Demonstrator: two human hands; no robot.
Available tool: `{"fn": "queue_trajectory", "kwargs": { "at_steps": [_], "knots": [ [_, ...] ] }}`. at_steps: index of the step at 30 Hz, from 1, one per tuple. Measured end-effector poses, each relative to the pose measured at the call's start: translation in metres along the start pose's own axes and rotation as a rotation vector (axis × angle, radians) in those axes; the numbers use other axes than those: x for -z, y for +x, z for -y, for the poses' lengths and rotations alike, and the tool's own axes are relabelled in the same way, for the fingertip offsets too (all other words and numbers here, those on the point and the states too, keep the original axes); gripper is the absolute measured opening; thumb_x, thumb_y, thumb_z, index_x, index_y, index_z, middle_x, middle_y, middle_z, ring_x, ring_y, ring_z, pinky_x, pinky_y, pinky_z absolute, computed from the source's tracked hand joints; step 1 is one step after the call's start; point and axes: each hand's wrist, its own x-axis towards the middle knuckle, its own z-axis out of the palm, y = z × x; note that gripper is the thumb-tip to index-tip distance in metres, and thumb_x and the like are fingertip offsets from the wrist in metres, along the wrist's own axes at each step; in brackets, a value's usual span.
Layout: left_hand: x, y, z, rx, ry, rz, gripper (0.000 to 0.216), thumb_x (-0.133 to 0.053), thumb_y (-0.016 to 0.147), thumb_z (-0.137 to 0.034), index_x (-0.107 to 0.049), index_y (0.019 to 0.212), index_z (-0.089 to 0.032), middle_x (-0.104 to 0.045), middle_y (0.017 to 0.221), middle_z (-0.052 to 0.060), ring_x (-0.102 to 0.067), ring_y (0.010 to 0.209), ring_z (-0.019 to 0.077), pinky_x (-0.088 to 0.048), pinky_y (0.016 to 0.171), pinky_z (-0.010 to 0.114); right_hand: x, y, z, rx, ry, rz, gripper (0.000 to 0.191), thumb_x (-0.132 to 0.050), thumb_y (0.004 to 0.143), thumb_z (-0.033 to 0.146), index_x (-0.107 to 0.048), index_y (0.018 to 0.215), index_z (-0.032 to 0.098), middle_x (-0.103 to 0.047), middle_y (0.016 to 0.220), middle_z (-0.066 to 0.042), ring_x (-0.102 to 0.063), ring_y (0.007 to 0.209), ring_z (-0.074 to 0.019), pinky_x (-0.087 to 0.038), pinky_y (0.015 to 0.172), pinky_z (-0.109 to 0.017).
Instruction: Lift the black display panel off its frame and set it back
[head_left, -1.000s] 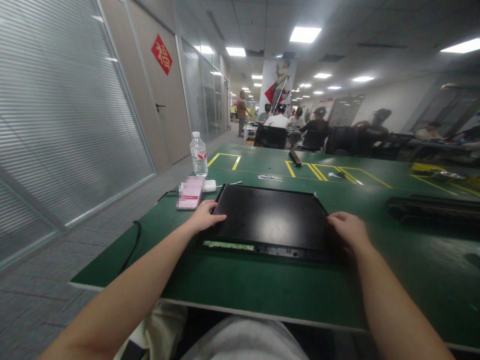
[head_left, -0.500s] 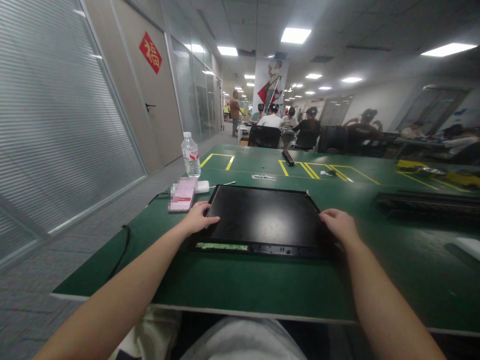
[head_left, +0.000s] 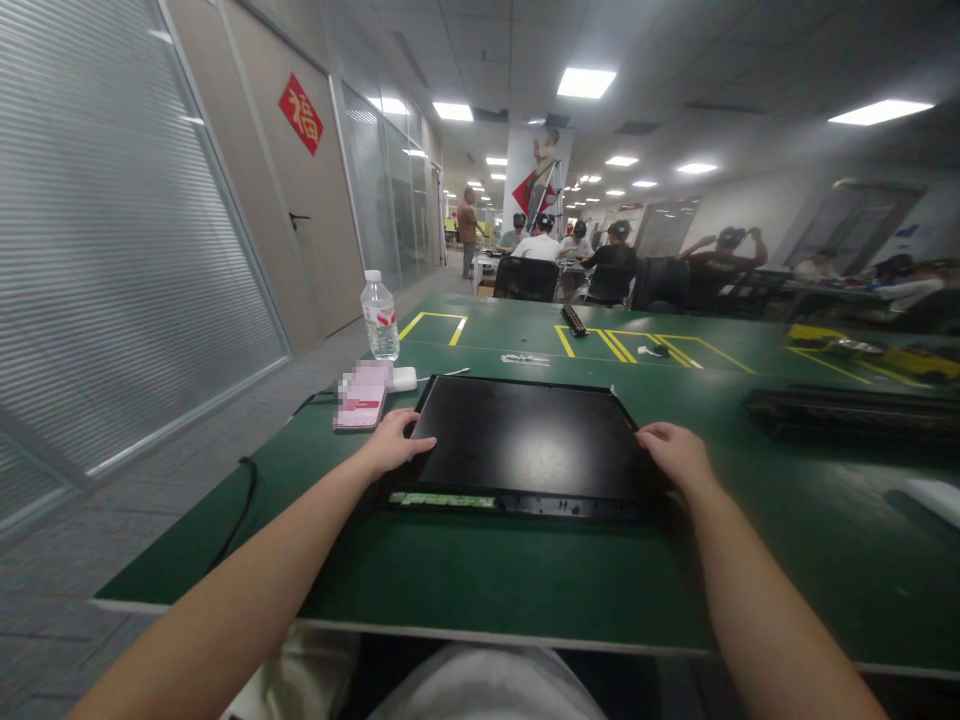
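A flat black screen panel [head_left: 525,440] lies on the green table [head_left: 480,570] in front of me, with a green circuit strip [head_left: 441,498] along its near edge. My left hand [head_left: 394,443] grips the panel's left edge, fingers curled over it. My right hand [head_left: 675,455] holds the panel's right edge the same way. Both forearms reach in from the bottom of the view.
A phone [head_left: 361,400], a white charger [head_left: 403,378] and a water bottle [head_left: 379,318] stand left of the panel. Another long black panel [head_left: 847,415] lies to the right. Yellow tape lines [head_left: 622,345] mark the table's far part. Several people sit at tables beyond. A cable [head_left: 240,500] hangs off the left edge.
The view has swung slightly right and down. Both hands have stayed on the panel's edges and the panel has not visibly moved.
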Motion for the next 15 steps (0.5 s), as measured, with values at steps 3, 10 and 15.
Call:
{"fn": "queue_trajectory", "kwargs": {
  "at_steps": [3,10,15],
  "knots": [
    [0.0006,-0.0003,-0.0004,-0.021,0.054,0.003,0.046,-0.082,0.052,-0.042,-0.070,0.090,-0.018,-0.059,0.132,0.016,-0.048,0.133,0.0380,-0.033,0.115,0.044,-0.0003,0.0013,-0.0023,0.001,-0.002,0.007,0.025,-0.058,0.074,0.038,-0.077,0.081,0.024,-0.075,0.084,-0.006,-0.066,0.081,-0.0236,-0.046,0.070,-0.031],
    [-0.0012,0.0006,0.0030,-0.010,0.102,0.023,0.052,-0.080,0.055,-0.044,-0.069,0.099,-0.018,-0.055,0.136,0.016,-0.046,0.135,0.0372,-0.032,0.116,0.043,0.0004,0.0040,-0.0045,-0.031,0.025,0.021,0.025,-0.059,0.072,0.038,-0.077,0.081,0.023,-0.075,0.084,-0.007,-0.066,0.082,-0.0249,-0.046,0.070,-0.033],
    [-0.0024,0.0025,0.0072,-0.024,0.158,0.042,0.054,-0.077,0.060,-0.043,-0.068,0.107,-0.017,-0.053,0.139,0.015,-0.046,0.135,0.0354,-0.032,0.116,0.043,-0.0010,0.0059,-0.0071,-0.023,0.083,0.004,0.025,-0.060,0.070,0.038,-0.077,0.078,0.022,-0.075,0.080,-0.007,-0.066,0.079,-0.0248,-0.046,0.069,-0.033]
  ]
}}
